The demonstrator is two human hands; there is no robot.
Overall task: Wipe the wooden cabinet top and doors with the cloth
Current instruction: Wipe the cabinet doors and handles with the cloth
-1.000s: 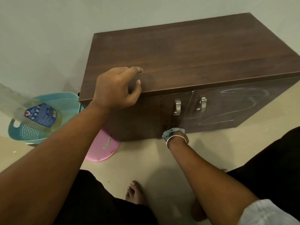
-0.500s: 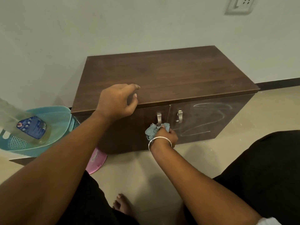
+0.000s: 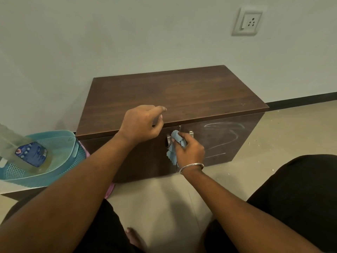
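The cloth point(image 3: 174, 147), small and blue, was bunched in the right hand point(image 3: 189, 152), its fingers pinched on it and pressed against the cabinet point(image 3: 173, 95) front at the door seam, between the two metal handles. The left hand point(image 3: 141, 123) was rested on the top's front edge, fingers loosely curled, nothing held. Door wiping was judged to be in hand. White scribbles point(image 3: 223, 137) were left on the right door; the next move would call for carrying the cloth rightward across them with firm pressure.
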